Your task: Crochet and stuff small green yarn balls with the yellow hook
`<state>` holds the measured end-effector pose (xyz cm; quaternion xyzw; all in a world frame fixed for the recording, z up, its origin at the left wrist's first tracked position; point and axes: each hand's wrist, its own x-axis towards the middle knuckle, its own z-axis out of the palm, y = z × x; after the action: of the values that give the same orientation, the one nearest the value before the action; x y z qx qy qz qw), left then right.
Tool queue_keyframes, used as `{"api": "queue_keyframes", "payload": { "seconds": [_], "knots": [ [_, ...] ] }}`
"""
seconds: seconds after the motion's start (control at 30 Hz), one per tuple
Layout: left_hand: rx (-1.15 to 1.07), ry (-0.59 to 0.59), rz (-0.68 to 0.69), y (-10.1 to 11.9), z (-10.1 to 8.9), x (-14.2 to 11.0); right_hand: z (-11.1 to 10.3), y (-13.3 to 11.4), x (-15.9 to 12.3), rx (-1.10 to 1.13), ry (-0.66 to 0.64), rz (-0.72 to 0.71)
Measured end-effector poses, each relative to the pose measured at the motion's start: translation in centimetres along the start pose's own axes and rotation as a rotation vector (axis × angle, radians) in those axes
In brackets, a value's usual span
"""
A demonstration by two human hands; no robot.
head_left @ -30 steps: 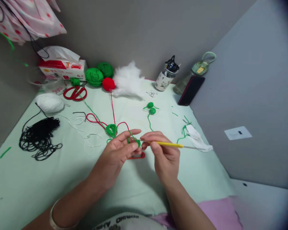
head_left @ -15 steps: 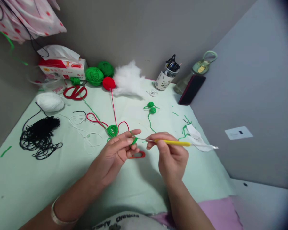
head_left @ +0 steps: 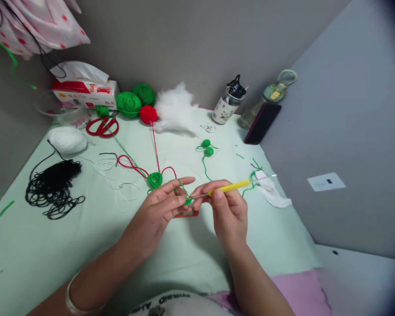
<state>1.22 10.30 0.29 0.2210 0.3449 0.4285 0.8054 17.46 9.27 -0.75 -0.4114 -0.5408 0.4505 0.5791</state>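
Between thumb and fingers, my left hand [head_left: 161,208] pinches a small piece of green crochet [head_left: 188,201]. Green yarn runs over its raised index finger. My right hand [head_left: 228,210] grips a crochet hook [head_left: 232,187] by its yellow handle, and the thin metal tip meets the green piece at my left fingertips. A small wound bundle of green yarn [head_left: 155,180] lies just beyond my left hand, with a red strand beside it. Partly hidden beneath my hands is a flat orange-red object [head_left: 187,214] on the table.
Along the back stand a tissue pack [head_left: 85,93], green yarn balls [head_left: 129,104], a red yarn ball [head_left: 148,114], white stuffing [head_left: 176,109], a pen jar [head_left: 228,103], a bottle [head_left: 276,92] and a phone [head_left: 262,123]. Red-handled scissors [head_left: 102,127] and black yarn [head_left: 54,186] lie left.
My right hand has moved slightly left, closer to my left hand. The hook's back end has swung up and left, and the green yarn now stretches from my left index finger toward the hook tip.
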Motion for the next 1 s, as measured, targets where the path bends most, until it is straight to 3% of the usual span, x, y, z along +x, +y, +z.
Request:
{"api": "queue_keyframes", "payload": {
  "seconds": [0.13, 0.2, 0.27, 0.4, 0.5, 0.67, 0.83, 0.9, 1.0],
  "knots": [
    [0.032, 0.104, 0.040, 0.0, 0.1, -0.1, 0.0, -0.1, -0.9, -0.528, -0.114, -0.393],
    [-0.023, 0.081, 0.007, -0.1, 0.1, 0.0, 0.0, -0.1, -1.2, -0.738, -0.162, -0.523],
    [-0.095, 0.035, -0.056, -0.2, 0.0, 0.1, 0.0, -0.2, -1.2, -0.731, -0.114, -0.509],
    [-0.136, 0.030, -0.086, -0.2, -0.2, 0.3, 0.0, -0.1, -0.4, -0.214, 0.054, -0.220],
    [-0.089, 0.016, -0.032, -0.2, 0.0, 0.3, 0.3, 0.2, 0.1, -0.025, 0.038, -0.075],
    [0.028, 0.062, 0.022, -0.4, 0.7, 0.0, 0.8, 0.4, -0.3, -0.271, 0.003, -0.263],
    [-0.096, 0.034, -0.025, -0.7, 0.3, 0.1, 0.3, 0.2, -0.8, -0.670, -0.067, -0.489],
    [-0.140, 0.019, -0.056, -0.6, 0.0, 0.3, 0.1, 0.1, -0.6, -0.607, -0.022, -0.471],
    [-0.134, 0.048, -0.036, -0.2, -0.3, 0.6, -0.2, 0.0, -0.1, -0.241, 0.091, -0.240]
  ]
}}
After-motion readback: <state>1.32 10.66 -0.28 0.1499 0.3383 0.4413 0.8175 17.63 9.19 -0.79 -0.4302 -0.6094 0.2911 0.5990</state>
